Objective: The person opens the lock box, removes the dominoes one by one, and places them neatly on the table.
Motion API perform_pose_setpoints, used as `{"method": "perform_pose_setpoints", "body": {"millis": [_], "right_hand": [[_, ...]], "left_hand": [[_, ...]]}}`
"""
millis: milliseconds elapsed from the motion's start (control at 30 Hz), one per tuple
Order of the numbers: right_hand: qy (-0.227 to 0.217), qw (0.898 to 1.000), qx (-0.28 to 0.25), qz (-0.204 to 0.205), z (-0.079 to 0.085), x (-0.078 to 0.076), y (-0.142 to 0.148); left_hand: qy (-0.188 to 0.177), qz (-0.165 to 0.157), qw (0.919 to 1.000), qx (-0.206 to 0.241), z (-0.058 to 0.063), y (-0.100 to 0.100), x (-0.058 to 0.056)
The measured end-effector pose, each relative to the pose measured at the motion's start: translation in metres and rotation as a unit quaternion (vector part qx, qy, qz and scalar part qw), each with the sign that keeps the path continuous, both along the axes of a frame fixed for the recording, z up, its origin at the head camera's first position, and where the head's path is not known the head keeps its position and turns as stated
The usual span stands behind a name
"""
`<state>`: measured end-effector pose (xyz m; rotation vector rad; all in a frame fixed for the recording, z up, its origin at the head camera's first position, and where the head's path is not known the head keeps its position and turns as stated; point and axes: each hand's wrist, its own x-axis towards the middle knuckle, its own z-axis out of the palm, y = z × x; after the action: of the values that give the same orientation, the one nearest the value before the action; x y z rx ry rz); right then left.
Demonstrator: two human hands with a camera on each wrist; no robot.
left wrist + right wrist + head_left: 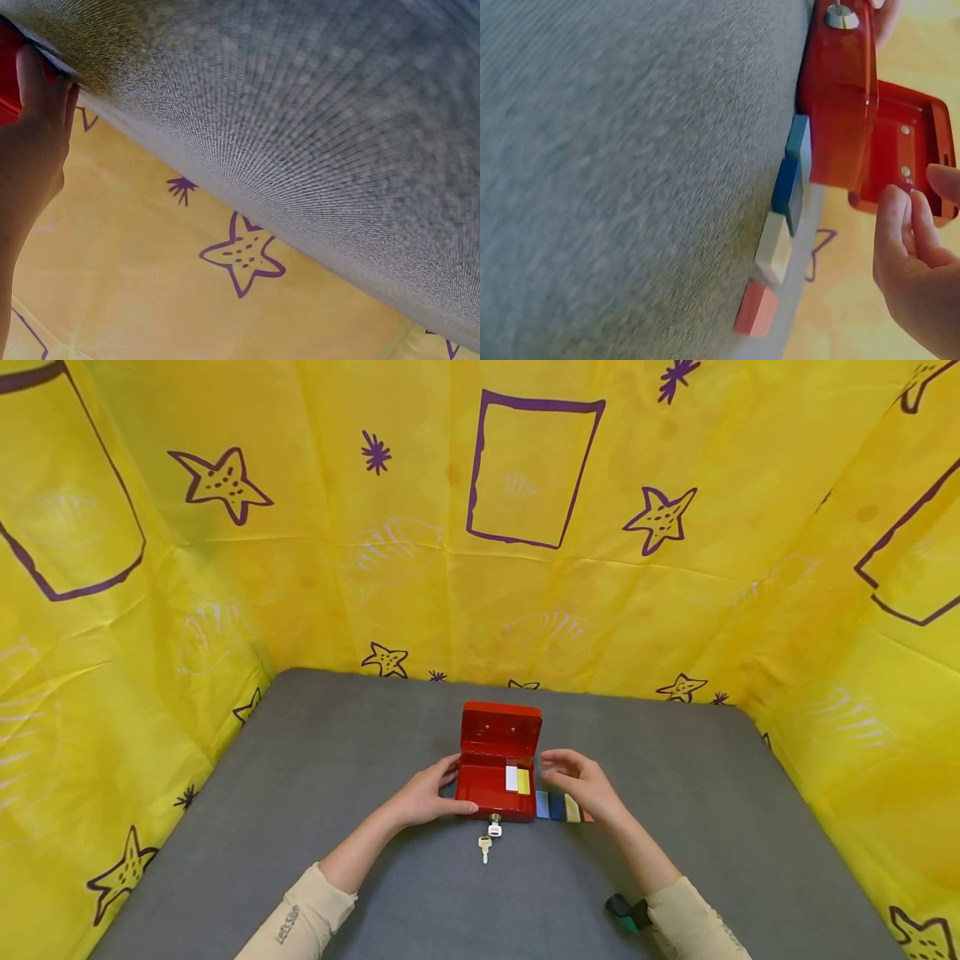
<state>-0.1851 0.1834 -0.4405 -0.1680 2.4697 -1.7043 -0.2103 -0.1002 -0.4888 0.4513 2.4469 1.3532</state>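
A red cash box (483,785) stands on the grey table with its lid (501,731) raised. Inside, at the right, lie a white block (512,778) and a yellow block (523,782). My left hand (427,795) holds the box's left side, thumb over the front rim and fingers toward the back corner. Just off the right wall is my right hand (588,783), its fingers loosely bent and nothing visible between them. Below it, a light blue block (800,142), a dark blue block (787,191), a cream block (773,247) and a pink block (755,309) form a row.
A key (495,830) sits in the front lock, and a second key (485,847) hangs from it onto the grey tabletop (360,727). Near the right sleeve lies a dark green and black item (624,912). Yellow patterned cloth (420,585) walls the back and sides.
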Motion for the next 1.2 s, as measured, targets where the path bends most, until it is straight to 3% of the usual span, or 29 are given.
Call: {"method": "perform_pose_setpoints", "body": {"millis": [433, 767, 1000, 1200], "right_hand": [[-0.014, 1.000, -0.027, 0.004, -0.016, -0.014, -0.015], [-0.012, 0.999, -0.004, 0.037, 0.011, -0.003, -0.032], [0.005, 0.999, 0.008, 0.036, -0.013, -0.014, -0.032], [0.011, 0.999, 0.028, 0.031, -0.019, -0.019, -0.033]], "left_hand": [[-0.001, 0.000, 1.0000, 0.004, 0.000, 0.000, 0.000], [-0.009, 0.005, 0.9999, 0.001, 0.000, 0.000, 0.001], [-0.007, 0.000, 1.0000, 0.005, 0.000, 0.000, 0.000], [-0.004, -0.003, 1.0000, 0.008, 0.000, 0.000, 0.000]]}}
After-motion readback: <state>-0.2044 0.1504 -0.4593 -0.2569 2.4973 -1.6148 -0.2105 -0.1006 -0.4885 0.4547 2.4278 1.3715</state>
